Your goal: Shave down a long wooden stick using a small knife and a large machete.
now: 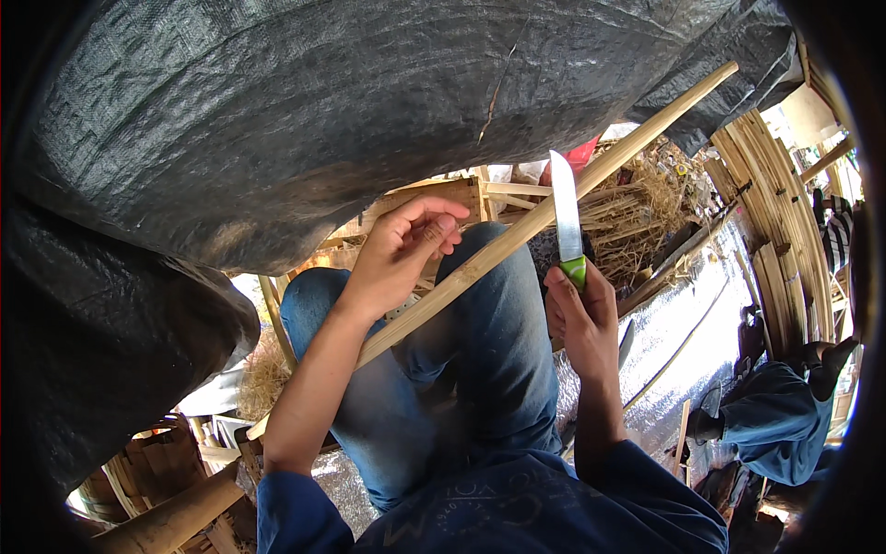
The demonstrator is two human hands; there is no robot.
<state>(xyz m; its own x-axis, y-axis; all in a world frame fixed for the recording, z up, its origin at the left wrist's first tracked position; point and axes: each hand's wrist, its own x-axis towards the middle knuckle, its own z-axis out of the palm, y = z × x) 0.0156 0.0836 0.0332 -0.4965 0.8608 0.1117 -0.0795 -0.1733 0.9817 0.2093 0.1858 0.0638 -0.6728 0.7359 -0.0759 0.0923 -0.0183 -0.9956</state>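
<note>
Plainly, we have the knife work in hand: our right hand point(583, 319) is closed around the green handle of a knife point(566, 208), its blade pointing up and away from us. Our left hand point(411, 245) is raised with its fingers loosely bent, and we see nothing held in it. The long pale strip point(503, 249), which looks like bamboo, slants across above our jeans point(503, 342), running beneath the left forearm and out past the blade on the far right. The blade crosses in front of it; we cannot tell whether they touch.

We judge this to be a pause between cuts in trimming the strip. The next move, as we read it, calls for a firm left-hand hold on the strip, clear of the blade's path, and the edge laid at a shallow angle along the wood.
</note>
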